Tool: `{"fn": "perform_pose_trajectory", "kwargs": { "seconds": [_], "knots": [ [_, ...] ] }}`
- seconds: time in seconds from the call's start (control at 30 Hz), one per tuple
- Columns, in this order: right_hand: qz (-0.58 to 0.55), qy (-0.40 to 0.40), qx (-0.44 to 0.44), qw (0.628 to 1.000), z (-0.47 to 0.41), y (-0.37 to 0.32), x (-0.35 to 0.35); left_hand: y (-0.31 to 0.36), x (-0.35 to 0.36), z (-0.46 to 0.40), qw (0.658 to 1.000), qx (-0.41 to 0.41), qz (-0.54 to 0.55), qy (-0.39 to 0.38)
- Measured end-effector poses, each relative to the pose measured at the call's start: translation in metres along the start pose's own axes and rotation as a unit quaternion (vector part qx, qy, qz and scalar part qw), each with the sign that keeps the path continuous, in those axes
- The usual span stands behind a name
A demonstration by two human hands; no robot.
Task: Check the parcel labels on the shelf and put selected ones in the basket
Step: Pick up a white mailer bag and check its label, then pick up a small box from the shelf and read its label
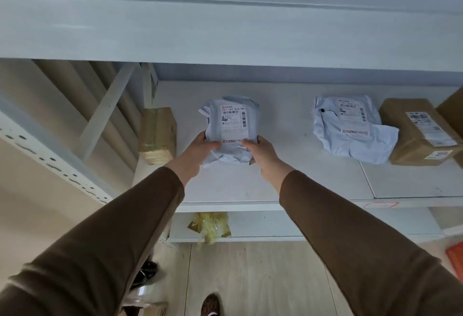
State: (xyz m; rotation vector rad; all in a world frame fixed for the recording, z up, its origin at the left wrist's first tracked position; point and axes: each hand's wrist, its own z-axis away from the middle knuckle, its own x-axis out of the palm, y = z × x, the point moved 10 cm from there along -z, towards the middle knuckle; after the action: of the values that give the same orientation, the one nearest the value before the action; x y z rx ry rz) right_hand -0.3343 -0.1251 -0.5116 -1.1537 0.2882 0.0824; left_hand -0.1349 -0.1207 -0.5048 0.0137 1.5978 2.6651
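A pale grey plastic mailer parcel point(229, 125) with a white printed label facing me sits at the middle of the white shelf point(288, 185). My left hand point(199, 151) grips its lower left edge and my right hand point(260, 151) grips its lower right edge, thumbs on top. A second grey mailer point(350, 127) with a label lies to the right, untouched. Past it stands a brown cardboard box point(416, 130) with labels. An orange corner point(456, 258) at the lower right edge may be the basket; I cannot tell.
A taped brown box point(157, 135) stands at the shelf's left end beside the perforated grey upright point(50, 162). A lower shelf holds crumpled yellow tape point(210, 225). Another shelf board hangs overhead. My shoe point(210, 304) is on the pale wooden floor below.
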Motion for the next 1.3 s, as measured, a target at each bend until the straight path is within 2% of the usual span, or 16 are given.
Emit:
{"fn": "perform_pose_trajectory", "kwargs": {
  "seconds": [0.17, 0.27, 0.4, 0.47, 0.53, 0.6, 0.67, 0.73, 0.8, 0.9, 0.97, 1.13, 1.3],
  "knots": [
    [-0.013, -0.003, -0.029, 0.999, -0.011, -0.01, -0.001, 0.002, 0.003, -0.02, 1.0, 0.007, -0.009, 0.009],
    [0.022, 0.008, -0.033, 0.999, -0.018, -0.007, 0.001, 0.001, -0.001, -0.027, 1.0, 0.005, -0.024, 0.015],
    [0.171, 0.074, -0.047, 0.981, -0.003, -0.021, -0.009, 0.008, -0.01, -0.017, 0.995, 0.032, -0.084, 0.046],
    [0.229, 0.163, -0.152, 0.947, 0.019, -0.053, -0.017, 0.027, -0.025, -0.002, 0.982, 0.098, -0.129, 0.095],
    [0.228, 0.192, -0.313, 0.902, 0.05, -0.092, -0.002, 0.053, -0.045, 0.021, 0.956, 0.197, -0.168, 0.137],
    [0.188, 0.13, -0.402, 0.887, 0.073, -0.114, 0.037, 0.07, -0.071, 0.042, 0.932, 0.262, -0.185, 0.17],
    [0.159, 0.041, -0.423, 0.891, 0.088, -0.127, 0.086, 0.073, -0.109, 0.054, 0.915, 0.267, -0.195, 0.231],
    [0.138, -0.056, -0.374, 0.915, 0.089, -0.125, 0.135, 0.065, -0.146, 0.055, 0.913, 0.225, -0.186, 0.286],
    [0.092, -0.132, -0.258, 0.953, 0.078, -0.108, 0.176, 0.048, -0.169, 0.046, 0.932, 0.154, -0.146, 0.294],
    [0.003, -0.177, -0.081, 0.981, 0.066, -0.082, 0.208, 0.008, -0.182, 0.028, 0.965, 0.017, -0.065, 0.253],
    [-0.019, -0.203, -0.014, 0.979, 0.06, -0.068, 0.222, -0.01, -0.179, 0.019, 0.977, -0.019, -0.024, 0.213],
    [-0.039, -0.238, 0.022, 0.97, 0.057, -0.048, 0.234, -0.025, -0.175, 0.016, 0.986, 0.003, -0.003, 0.169],
    [-0.051, -0.226, -0.038, 0.972, 0.093, -0.065, 0.192, -0.007, -0.15, 0.07, 0.985, 0.038, 0.021, 0.17]
  ]
}}
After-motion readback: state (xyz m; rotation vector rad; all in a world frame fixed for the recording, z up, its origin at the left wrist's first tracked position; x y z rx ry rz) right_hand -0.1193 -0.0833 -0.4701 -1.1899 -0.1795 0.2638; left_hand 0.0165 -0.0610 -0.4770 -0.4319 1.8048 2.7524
